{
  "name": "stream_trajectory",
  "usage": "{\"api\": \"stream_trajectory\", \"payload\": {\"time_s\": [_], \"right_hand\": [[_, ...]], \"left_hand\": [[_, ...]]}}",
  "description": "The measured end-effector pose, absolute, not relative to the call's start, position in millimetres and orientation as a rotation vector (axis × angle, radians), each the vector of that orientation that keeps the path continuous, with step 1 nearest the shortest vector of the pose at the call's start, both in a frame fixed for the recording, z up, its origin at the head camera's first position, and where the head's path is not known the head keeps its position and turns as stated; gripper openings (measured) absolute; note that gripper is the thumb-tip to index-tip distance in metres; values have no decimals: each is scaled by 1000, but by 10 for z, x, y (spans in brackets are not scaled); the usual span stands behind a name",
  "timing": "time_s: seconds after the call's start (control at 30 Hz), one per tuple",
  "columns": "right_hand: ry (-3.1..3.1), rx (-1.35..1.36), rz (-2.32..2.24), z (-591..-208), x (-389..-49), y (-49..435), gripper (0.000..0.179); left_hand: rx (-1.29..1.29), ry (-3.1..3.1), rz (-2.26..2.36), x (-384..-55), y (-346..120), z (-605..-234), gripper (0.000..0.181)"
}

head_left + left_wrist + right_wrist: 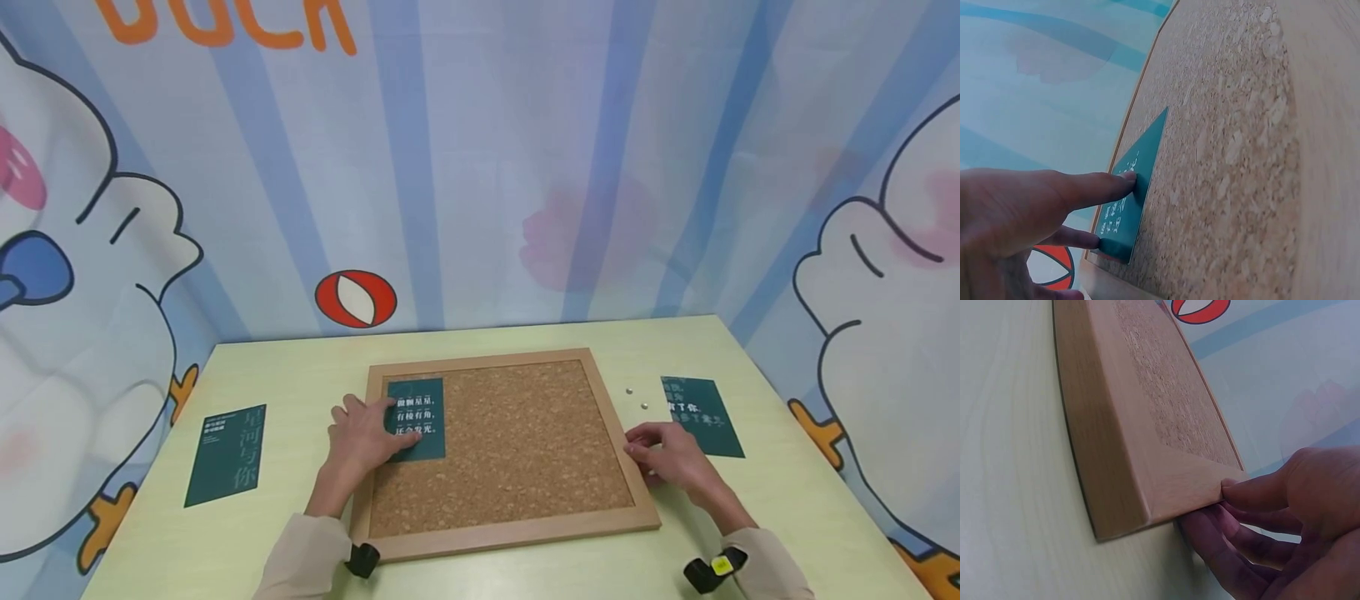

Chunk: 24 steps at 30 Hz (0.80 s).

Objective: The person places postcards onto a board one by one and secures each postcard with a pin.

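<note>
A cork board (525, 446) with a light wooden frame lies on the pale table. At its upper left corner area is a dark green card (429, 415) with white printed characters. My left hand (362, 435) is spread over the card's left side. Its straight thumb (1107, 187) presses on the card, and another fingertip touches near the card's edge. My right hand (671, 456) pinches the board's right frame rail (1191, 484), the thumb on top and curled fingers at the outer side and underneath.
A second green card (225, 454) lies on the table at the left, and a third green card (705, 421) lies beyond my right hand. Two small shiny round pieces (644, 407) sit right of the board. A cartoon-printed curtain (487, 167) stands behind the table (300, 375).
</note>
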State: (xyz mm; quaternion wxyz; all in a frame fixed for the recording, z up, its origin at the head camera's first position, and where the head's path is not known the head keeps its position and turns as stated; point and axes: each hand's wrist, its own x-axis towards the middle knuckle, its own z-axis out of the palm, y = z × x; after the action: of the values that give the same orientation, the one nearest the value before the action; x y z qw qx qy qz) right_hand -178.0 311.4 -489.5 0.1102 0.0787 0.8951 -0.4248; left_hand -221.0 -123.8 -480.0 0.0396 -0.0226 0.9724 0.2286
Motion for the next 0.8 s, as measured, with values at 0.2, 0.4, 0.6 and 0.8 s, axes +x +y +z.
{"api": "stream_trajectory", "payload": {"time_s": [0.2, 0.4, 0.6, 0.8], "right_hand": [[2632, 230, -1242, -4912, -1776, 3118, 24], [2627, 217, -1240, -4877, -1756, 3133, 23], [2648, 162, -1288, -4780, -1773, 3242, 32], [2736, 67, -1285, -4718, -1800, 3350, 38]], "left_hand": [[-115, 2895, 793, -2198, -1268, -4820, 82], [-112, 2868, 849, -2211, -1275, -4840, 82], [-115, 2861, 859, -2218, -1291, -4862, 83], [-115, 2858, 865, -2220, -1307, -4870, 83]]}}
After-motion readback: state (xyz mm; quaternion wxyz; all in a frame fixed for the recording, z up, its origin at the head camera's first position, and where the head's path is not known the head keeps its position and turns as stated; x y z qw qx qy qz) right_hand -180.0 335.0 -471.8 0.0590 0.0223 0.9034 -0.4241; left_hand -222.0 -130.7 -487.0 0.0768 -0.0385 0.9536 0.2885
